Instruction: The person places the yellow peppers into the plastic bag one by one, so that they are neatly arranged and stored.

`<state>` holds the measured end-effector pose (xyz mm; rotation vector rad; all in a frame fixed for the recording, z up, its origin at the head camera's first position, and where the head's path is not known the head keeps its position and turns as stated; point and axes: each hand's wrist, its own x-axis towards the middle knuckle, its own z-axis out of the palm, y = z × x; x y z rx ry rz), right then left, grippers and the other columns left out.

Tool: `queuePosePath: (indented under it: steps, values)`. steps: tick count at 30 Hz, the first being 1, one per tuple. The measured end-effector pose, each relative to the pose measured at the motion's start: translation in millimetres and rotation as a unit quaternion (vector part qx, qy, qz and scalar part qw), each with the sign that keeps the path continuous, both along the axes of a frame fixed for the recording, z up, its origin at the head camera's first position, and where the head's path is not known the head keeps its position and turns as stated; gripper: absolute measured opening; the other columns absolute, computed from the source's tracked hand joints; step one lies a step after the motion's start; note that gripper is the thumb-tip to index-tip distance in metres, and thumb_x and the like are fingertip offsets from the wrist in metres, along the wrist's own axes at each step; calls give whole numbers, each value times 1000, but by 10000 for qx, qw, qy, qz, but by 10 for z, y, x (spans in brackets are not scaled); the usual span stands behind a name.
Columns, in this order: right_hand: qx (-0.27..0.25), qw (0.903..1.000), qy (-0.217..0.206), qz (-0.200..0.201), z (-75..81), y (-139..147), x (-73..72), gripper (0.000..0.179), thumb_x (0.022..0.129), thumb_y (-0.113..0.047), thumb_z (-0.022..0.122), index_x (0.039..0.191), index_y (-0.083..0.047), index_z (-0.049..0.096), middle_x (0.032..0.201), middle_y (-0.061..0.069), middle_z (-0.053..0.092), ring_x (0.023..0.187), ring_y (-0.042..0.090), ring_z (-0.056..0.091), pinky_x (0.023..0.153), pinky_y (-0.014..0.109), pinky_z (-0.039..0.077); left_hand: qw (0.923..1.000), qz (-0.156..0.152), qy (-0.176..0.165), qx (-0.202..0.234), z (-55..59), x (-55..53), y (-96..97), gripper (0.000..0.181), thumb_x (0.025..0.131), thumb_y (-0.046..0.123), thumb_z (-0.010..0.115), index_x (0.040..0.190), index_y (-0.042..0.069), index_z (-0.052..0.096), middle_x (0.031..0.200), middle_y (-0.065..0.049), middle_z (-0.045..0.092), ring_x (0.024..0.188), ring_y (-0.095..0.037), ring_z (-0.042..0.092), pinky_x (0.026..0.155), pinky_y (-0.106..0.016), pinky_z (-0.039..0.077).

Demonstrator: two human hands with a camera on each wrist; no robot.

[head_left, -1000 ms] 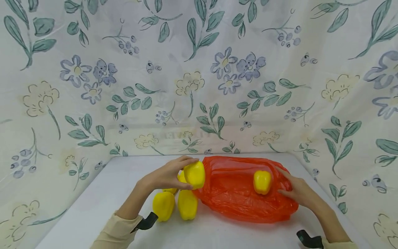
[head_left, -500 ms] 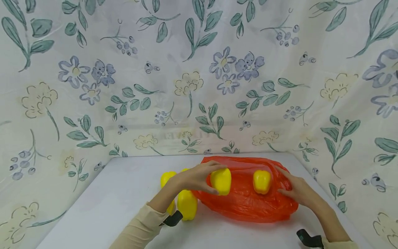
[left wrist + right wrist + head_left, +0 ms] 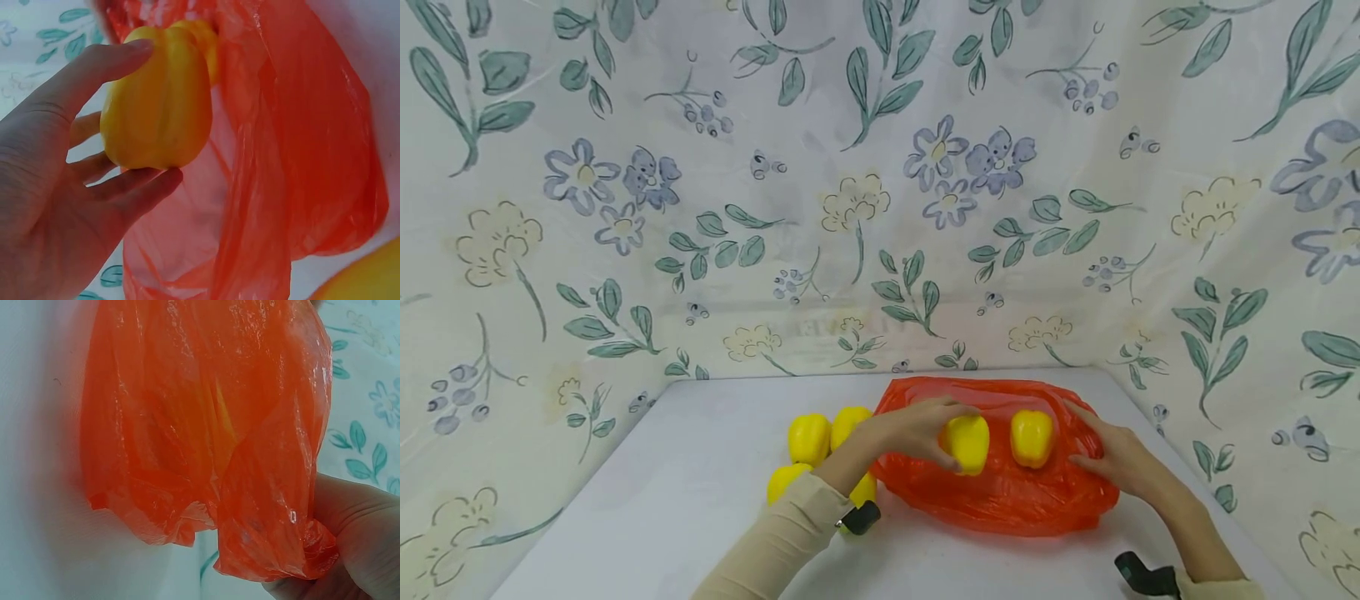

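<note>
A red plastic bag [image 3: 977,508] lies spread on the white table, its mouth facing left. My left hand [image 3: 910,429] holds a yellow bell pepper [image 3: 968,447] within the bag's mouth area; in the left wrist view thumb and fingers grip that pepper [image 3: 156,106]. Just right of it, a second yellow bell pepper [image 3: 1032,438] rests in the bag. My right hand [image 3: 1116,458] pinches the bag's right end. In the right wrist view, crumpled film [image 3: 262,544] sits between thumb and fingers, and a yellow shape [image 3: 215,419] shows dimly through the plastic.
Left of the bag stand several more yellow bell peppers [image 3: 808,439], partly covered by the left forearm. The white table [image 3: 685,467] extends beyond them to the left. A floral curtain [image 3: 812,208] hangs behind the table.
My left hand has carried its bell pepper rightward from beside the bag's left edge, close to the pepper inside. The peppers behind the forearm show differently. The right hand keeps its place.
</note>
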<state>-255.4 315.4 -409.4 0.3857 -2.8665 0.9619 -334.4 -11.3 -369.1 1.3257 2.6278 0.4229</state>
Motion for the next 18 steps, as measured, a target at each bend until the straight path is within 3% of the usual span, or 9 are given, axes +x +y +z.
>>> queuePosePath:
  steps: [7, 18]
  values:
    - [87, 9999, -99, -1, 3, 21, -15, 82, 84, -17, 76, 150, -1, 31, 129, 31, 56, 100, 32, 64, 75, 41, 62, 10000, 55, 53, -24, -98, -114, 216, 77, 80, 43, 79, 146, 36, 40, 150, 10, 41, 135, -13, 40, 108, -35, 46]
    - [131, 9999, -40, 22, 9, 18, -22, 82, 84, -17, 76, 150, -2, 31, 128, 29, 58, 97, 26, 64, 72, 36, 62, 9995, 295, 4, -139, -212, -312, 371, 74, 78, 39, 82, 142, 32, 46, 148, 8, 45, 135, -15, 41, 111, -38, 43]
